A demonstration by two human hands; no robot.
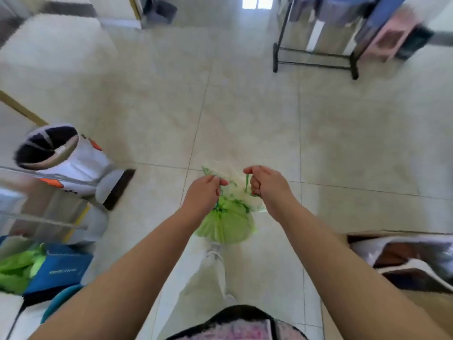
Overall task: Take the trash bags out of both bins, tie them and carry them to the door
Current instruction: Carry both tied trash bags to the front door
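A light green trash bag [226,225] hangs above the tiled floor in front of me, gathered at its neck by a dark green drawstring. A pale, see-through bag [235,185] is bunched just above it between my hands. My left hand [204,192] is closed on the bag top and string at the left. My right hand [266,184] is closed on the green string at the right. Both forearms reach out from the bottom of the view. A dark bin [161,11] stands far off by the wall at the top.
At the left stand a white, tipped container with a dark opening [52,149], a glass table edge [36,173], a blue bag [62,271] and green plastic [14,268]. A black-framed rack [316,57] is top right. A cardboard box [404,256] sits at the right.
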